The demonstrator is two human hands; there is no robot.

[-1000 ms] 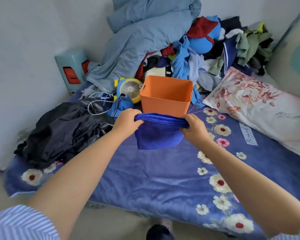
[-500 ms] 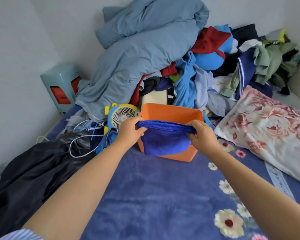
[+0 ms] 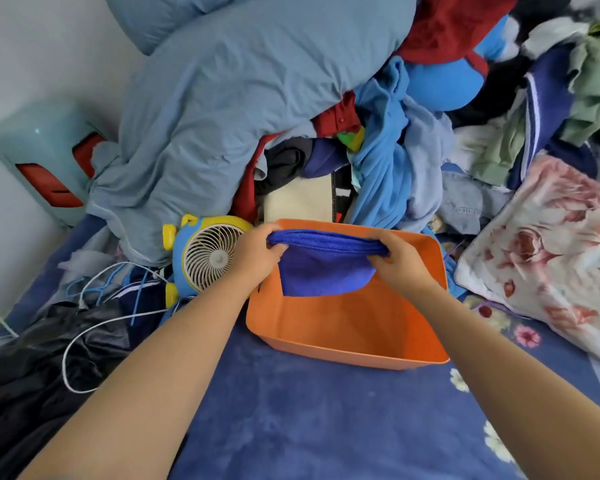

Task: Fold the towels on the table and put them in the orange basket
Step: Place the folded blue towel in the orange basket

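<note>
While the head view looks down over both forearms, the left hand (image 3: pixel 257 252) and the right hand (image 3: pixel 400 258) each pinch one end of the folded blue towel (image 3: pixel 323 271), fingers curled round its upper edge. That long edge runs left to right across the centre of the frame, and the rest of the cloth hangs below it, inside the far half of the orange basket (image 3: pixel 343 348), which sits on the bed (image 3: pixel 309 427). Neither hand is nearer; both sit level over the rim. The basket floor lies directly beneath, so lowering and letting go looks like the next step.
</note>
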